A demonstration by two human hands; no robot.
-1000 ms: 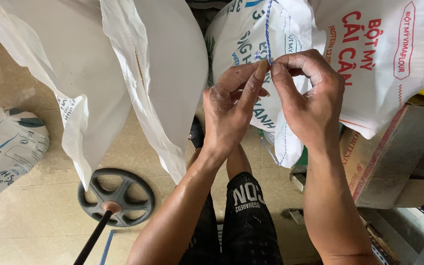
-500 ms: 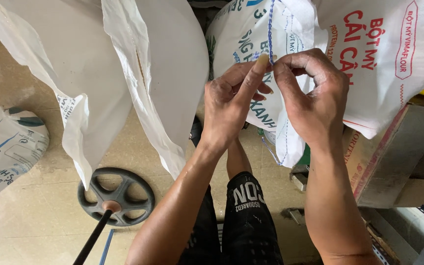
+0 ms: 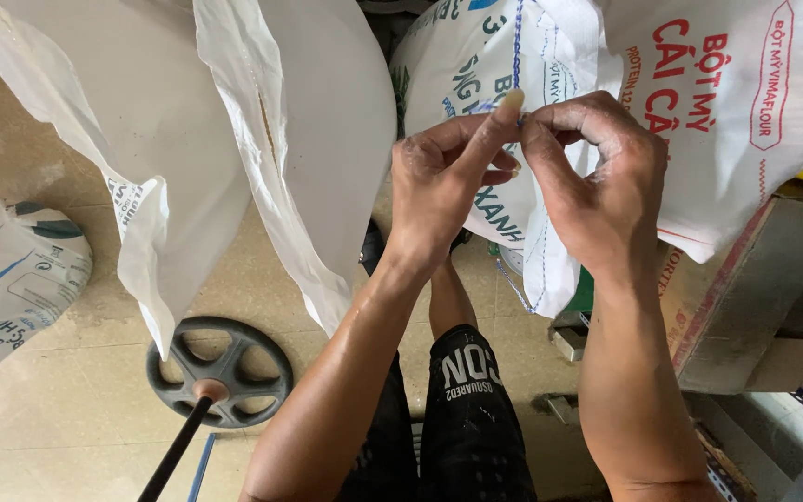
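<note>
Left grip: the left hand (image 3: 443, 191) has thumb and forefinger closed almost to nothing on the blue stitching thread (image 3: 517, 46) at the seam of the white printed sack (image 3: 550, 158); the other fingers are curled loosely below.
Right grip: the right hand (image 3: 597, 181) meets it from the other side, fingertips closed tightly on the same spot of the seam, knuckles bent high (the two hands touch at the fingertips).
Where the thread is: it runs as a stitched line down the sack's folded edge, from the top of the view into the pinch, then on along the hem below the hands.
Where the sack is: it hangs or leans upright in front of the person, above their knees, just beside a second white sack with red print (image 3: 727, 121) to the right.
Risk, thread: in this judgement a sharp tug could snap the thin thread at the pinch rather than free it, since both grips bear on one short stretch.
Risk, sack: a pull across the weave could tear the fabric at the seam, or the thread could slip from dusty fingertips.
Around: plain white sacks (image 3: 234, 121) hang at left; a dark spoked wheel (image 3: 220, 372) on a rod lies on the tiled floor (image 3: 48, 437); another printed sack (image 3: 11, 279) rests at far left.
</note>
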